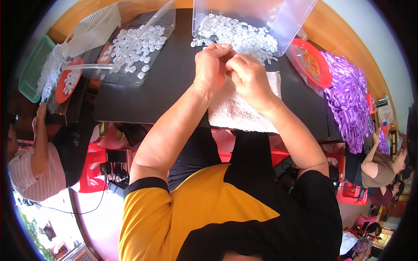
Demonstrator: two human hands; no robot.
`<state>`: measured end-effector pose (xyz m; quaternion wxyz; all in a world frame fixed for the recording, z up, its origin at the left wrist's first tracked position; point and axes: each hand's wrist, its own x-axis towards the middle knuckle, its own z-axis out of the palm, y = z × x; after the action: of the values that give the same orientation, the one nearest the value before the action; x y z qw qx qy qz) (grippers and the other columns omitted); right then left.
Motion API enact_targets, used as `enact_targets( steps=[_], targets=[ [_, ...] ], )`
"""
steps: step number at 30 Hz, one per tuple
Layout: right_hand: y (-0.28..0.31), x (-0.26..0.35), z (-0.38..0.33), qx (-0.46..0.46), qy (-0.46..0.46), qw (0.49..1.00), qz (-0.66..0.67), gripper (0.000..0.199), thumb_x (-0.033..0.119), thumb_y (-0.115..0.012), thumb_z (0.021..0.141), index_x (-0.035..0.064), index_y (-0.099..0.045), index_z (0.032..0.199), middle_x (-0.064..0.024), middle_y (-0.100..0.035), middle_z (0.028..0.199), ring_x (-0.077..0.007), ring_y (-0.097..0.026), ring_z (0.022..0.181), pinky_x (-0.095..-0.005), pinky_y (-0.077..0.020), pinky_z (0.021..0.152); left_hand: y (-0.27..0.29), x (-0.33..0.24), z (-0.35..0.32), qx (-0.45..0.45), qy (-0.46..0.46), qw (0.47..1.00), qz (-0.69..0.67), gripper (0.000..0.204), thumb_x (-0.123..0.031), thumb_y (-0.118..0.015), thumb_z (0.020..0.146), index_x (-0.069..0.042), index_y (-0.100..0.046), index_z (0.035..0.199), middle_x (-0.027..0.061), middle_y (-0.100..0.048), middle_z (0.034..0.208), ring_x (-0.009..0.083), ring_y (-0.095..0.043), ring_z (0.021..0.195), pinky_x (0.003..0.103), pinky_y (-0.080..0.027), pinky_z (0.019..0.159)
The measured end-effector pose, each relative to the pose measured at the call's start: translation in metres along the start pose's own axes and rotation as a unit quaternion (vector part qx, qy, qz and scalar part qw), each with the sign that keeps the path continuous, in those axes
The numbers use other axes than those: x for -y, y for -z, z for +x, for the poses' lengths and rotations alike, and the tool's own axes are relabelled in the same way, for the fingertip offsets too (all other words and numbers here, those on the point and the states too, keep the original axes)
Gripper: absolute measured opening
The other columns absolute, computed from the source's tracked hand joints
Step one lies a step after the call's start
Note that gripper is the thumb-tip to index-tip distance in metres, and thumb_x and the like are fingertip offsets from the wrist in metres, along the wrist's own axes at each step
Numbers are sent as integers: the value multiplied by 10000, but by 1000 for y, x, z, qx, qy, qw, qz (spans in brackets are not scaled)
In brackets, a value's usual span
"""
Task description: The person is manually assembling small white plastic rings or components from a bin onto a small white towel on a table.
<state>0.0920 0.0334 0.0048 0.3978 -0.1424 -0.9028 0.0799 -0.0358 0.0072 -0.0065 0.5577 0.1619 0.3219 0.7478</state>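
Clear plastic buckle-like pieces lie in a dense heap at the front of a transparent box, beyond the person's hands, and some of them rest outside it on the black tabletop. More such pieces are seen in another transparent bin to the left.

The left hand and the right hand are raised above the near side of the heap, their fingertips very close together. The fingers of both are bent, but the tips are partly hidden, so it cannot be told whether either grip is closed upon a piece or on nothing. Under the right hand lies a white towel, reaching to the near edge.

As to the progress, a large quantity remains loose in both containers, so the work seems far from its end. Which pieces, if any, are already finished cannot be judged, because at this size all look alike.

On the right stand a red plastic tray and, just beside it, a big pile of purple ribbons, hanging over the edge. A co-worker sits at the left side.
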Motion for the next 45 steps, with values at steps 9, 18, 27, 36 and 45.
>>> enact_targets(
  steps=[9, 18, 27, 36, 45],
  targets=[
    [26, -18, -2, -37, -110, 993, 29, 88, 12, -656, 748, 70, -608, 795, -51, -617, 779, -280, -622, 726, -374, -493, 647, 4, -10, 4, -9, -48, 998, 36, 97, -74, -537, 924, 14, -555, 961, 112, -605, 859, 263, -623, 789, 353, -492, 718],
    [13, -29, -5, 59, -69, 995, -31, 91, 38, -632, 740, 103, -651, 802, -38, -596, 788, -263, -608, 828, -406, -454, 733, 8, -14, 3, -57, -85, 993, 63, 85, -83, -557, 915, -4, -583, 929, 86, -611, 794, 235, -629, 723, 317, -473, 629],
    [-11, -44, -5, 106, -33, 993, -48, 75, 137, -667, 758, 160, -695, 824, -6, -583, 825, -236, -608, 849, -379, -425, 745, 2, -13, 0, -74, -70, 994, 32, 39, -38, -589, 878, -1, -586, 888, 95, -604, 766, 212, -594, 658, 318, -462, 591],
    [-8, -45, -6, 55, -25, 998, 0, 61, 98, -674, 742, 95, -645, 796, -41, -594, 808, -252, -614, 821, -401, -463, 712, 3, -7, 1, -68, -48, 994, 70, 67, -54, -583, 899, 12, -587, 911, 96, -603, 797, 207, -595, 692, 302, -463, 618],
    [11, -43, -5, -35, -63, 996, 48, 122, -8, -616, 735, 50, -610, 842, -80, -631, 803, -297, -631, 751, -389, -498, 647, -7, 4, -3, 7, -49, 982, 183, 104, -62, -619, 891, 33, -607, 933, 93, -619, 788, 179, -593, 692, 283, -467, 651]
  ],
)
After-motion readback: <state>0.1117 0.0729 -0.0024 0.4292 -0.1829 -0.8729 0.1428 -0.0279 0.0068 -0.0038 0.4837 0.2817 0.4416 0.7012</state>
